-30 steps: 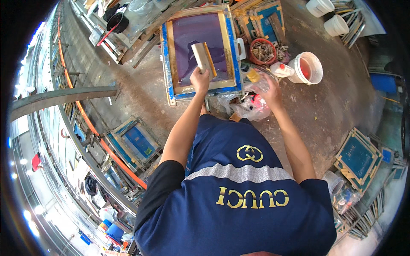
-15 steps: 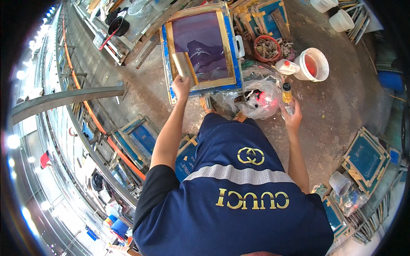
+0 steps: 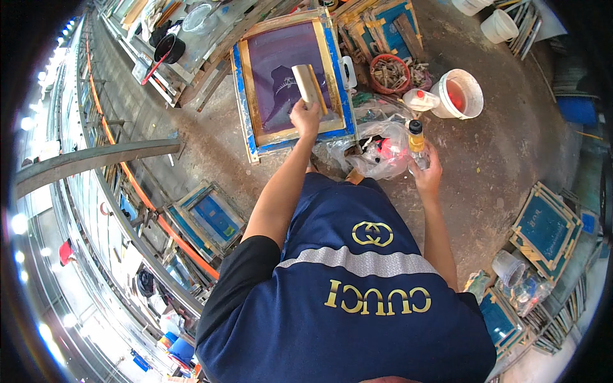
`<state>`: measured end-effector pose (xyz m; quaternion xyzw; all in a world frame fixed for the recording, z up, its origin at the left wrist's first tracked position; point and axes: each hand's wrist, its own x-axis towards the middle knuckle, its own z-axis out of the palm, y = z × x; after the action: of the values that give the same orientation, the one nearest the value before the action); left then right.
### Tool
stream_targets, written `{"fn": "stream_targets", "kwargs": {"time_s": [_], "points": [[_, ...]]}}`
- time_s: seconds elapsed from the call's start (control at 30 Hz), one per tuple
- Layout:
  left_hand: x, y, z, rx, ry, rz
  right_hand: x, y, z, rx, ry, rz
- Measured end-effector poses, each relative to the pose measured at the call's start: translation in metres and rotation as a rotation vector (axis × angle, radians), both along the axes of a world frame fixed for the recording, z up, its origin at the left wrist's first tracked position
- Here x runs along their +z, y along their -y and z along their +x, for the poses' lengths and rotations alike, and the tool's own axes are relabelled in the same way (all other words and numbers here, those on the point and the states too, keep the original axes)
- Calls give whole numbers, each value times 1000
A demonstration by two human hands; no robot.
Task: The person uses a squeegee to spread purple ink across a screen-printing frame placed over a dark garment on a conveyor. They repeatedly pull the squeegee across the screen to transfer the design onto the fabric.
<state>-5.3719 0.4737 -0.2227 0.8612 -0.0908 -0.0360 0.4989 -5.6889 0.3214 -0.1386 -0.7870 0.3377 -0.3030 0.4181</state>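
My left hand [image 3: 306, 119] is closed around the lower end of a squeegee [image 3: 306, 86], a pale block with a yellow blade along its right side. It is over the right half of a framed printing screen [image 3: 348, 113]; whether the blade touches the mesh I cannot tell. The screen has purple mesh [image 3: 271, 57], a dark patch with a pale curved mark, and blue and tan tape round its edges. In my right hand [image 3: 429, 172] is a clear bottle [image 3: 416, 143] with a black cap and yellowish upper part, held upright to the right of the screen.
A crumpled clear plastic bag [image 3: 377, 163] lies between the screen and the bottle. Beyond stand a white bucket [image 3: 472, 102], a white jug [image 3: 421, 100] and a red basket [image 3: 389, 72] of scraps. More framed screens [image 3: 543, 230] lean at the right; a metal rail [image 3: 96, 156] crosses the left.
My left hand has moved the squeegee rightward across the screen, from its left edge to the right half. The bottle in my right hand has shifted slightly left and nearer.
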Motion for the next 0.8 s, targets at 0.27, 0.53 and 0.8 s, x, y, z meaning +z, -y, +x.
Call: {"fn": "stream_targets", "kwargs": {"time_s": [0.27, 0.53, 0.8], "points": [[-8, -11, -13, -160, -157, 49, 13, -8, 20, 27, -90, -20], [9, -137, 69, 47, 37, 362, 11, 9, 110, 549, -361, -60], [40, -159, 82, 94, 42, 98, 6, -25, 251, 1038, -909, -625]]}}
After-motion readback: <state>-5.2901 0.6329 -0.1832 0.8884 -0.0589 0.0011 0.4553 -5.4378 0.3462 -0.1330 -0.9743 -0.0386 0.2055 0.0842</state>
